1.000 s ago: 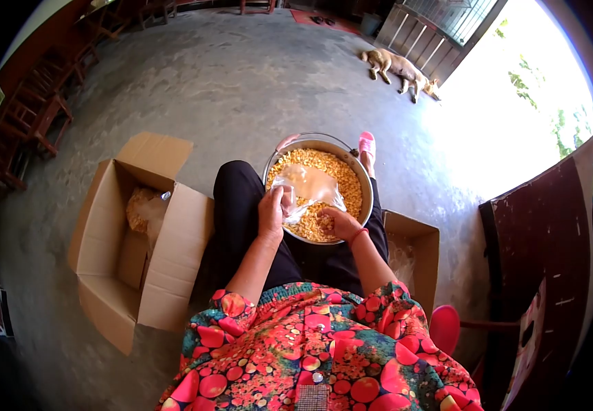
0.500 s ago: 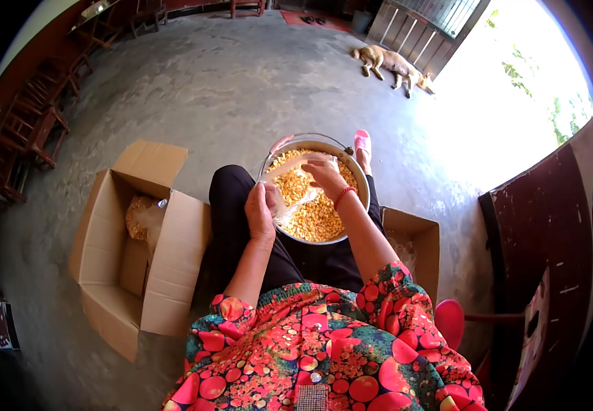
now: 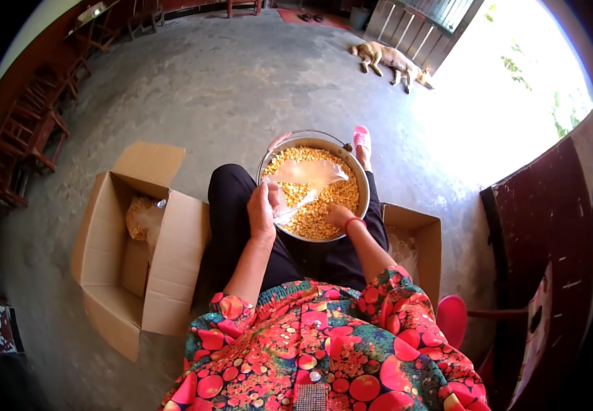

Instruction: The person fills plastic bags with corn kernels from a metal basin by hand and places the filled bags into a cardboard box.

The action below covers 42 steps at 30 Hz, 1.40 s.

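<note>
A metal bucket [image 3: 364, 188] with a wire handle stands between my knees, filled with yellow kernels [image 3: 300, 227] that look like dried corn. Over the kernels lies a clear plastic bag [image 3: 310, 170], its body spread toward the bucket's far right side. My left hand [image 3: 263, 209] is closed on the bag's edge at the bucket's left rim. Down in the kernels at the near right is my right hand [image 3: 341, 216], with a red bracelet at the wrist. Its fingertips are sunk among the kernels, so their grip is hidden.
Left of me, an open cardboard box [image 3: 115, 240] holds a filled plastic bag [image 3: 144, 218]. Another cardboard box [image 3: 430, 240] on my right contains clear plastic. A dog [image 3: 392, 61] lies near the bright doorway. Wooden chairs [image 3: 39, 133] line the left wall.
My right hand has left the bag's far side and moved down toward me into the kernels. The bag now lies slack there. My left hand keeps its hold.
</note>
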### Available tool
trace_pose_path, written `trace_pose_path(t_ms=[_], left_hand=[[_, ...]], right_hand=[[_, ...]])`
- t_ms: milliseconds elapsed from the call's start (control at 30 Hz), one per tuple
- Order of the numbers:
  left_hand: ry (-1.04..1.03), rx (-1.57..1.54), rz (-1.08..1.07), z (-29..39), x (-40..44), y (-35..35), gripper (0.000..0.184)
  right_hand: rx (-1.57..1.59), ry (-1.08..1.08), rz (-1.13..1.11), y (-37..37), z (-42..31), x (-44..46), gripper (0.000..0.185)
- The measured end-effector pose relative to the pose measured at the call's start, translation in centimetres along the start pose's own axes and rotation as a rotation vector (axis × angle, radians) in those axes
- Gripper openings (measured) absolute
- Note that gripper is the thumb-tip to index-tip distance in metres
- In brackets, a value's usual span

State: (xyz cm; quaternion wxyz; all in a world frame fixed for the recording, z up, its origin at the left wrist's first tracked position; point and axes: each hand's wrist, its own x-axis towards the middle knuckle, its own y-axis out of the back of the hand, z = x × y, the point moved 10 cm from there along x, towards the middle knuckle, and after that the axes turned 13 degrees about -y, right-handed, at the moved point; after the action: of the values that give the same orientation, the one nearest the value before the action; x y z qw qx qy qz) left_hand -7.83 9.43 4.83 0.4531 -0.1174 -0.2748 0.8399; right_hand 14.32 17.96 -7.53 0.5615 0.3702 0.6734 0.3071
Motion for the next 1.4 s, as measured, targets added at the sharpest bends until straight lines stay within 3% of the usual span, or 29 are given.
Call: trace_pose_path(t_ms=[67,300,467,567,633,700,733,800,833,1067,1200,1267,1300,1333,1400], left_hand=[[0.004,0.000,-0.004,0.1,-0.1,-0.1,0.025],[0.013,0.020,-0.006,0.7,-0.4,-0.5,0.026],[0.038,-0.003,-0.002,-0.3,-0.2,-0.1,0.026],[0.033,-0.011,0.006,-0.2,-0.2,0.0,0.026],[0.035,-0.016,0.015,-0.2,-0.2,0.0,0.026],[0.054,-0.003,0.023,-0.3,-0.4,0.1,0.026],[0.054,-0.003,0.023,-0.3,-0.4,0.1,0.026],[0.055,-0.011,0.012,-0.3,-0.4,0.0,0.027],[0.054,-0.011,0.011,-0.3,-0.4,0.0,0.027],[0.049,-0.018,0.005,-0.4,-0.3,-0.1,0.027],[0.081,0.016,0.048,-0.5,-0.4,0.2,0.027],[0.089,0.009,0.028,-0.5,-0.5,0.0,0.027],[0.098,0.003,0.010,-0.5,-0.5,-0.1,0.027],[0.098,0.003,0.009,-0.5,-0.5,-0.1,0.027],[0.094,-0.008,-0.005,-0.4,-0.5,-0.2,0.027]], right_hand=[[-0.032,-0.180,0.035,-0.4,0.3,-1.5,0.042],[0.067,0.036,-0.026,-2.8,-7.2,-3.5,0.042],[0.127,0.112,0.017,-2.8,-6.5,-3.1,0.040],[0.398,0.067,-0.158,-3.8,-4.5,-2.1,0.034],[0.917,0.180,-0.261,-3.6,-3.8,-1.6,0.027],[0.472,0.657,0.263,2.6,-6.0,-7.4,0.017],[0.472,0.656,0.263,3.1,-6.3,-7.9,0.017],[1.724,-0.117,-0.603,-2.6,-3.3,-4.8,0.013],[1.763,-0.095,-0.545,-2.2,-3.1,-4.8,0.014],[1.873,-0.043,-0.524,-0.1,-4.0,-5.7,0.014],[1.989,-0.030,-0.377,3.3,-5.3,-4.7,0.018],[0.752,0.491,0.339,9.2,-8.5,-6.9,0.027],[0.743,0.544,0.384,9.7,-9.2,-6.9,0.032],[0.743,0.544,0.384,10.6,-10.2,-7.8,0.032],[1.333,0.102,-0.082,8.9,-9.6,-7.5,0.032]])
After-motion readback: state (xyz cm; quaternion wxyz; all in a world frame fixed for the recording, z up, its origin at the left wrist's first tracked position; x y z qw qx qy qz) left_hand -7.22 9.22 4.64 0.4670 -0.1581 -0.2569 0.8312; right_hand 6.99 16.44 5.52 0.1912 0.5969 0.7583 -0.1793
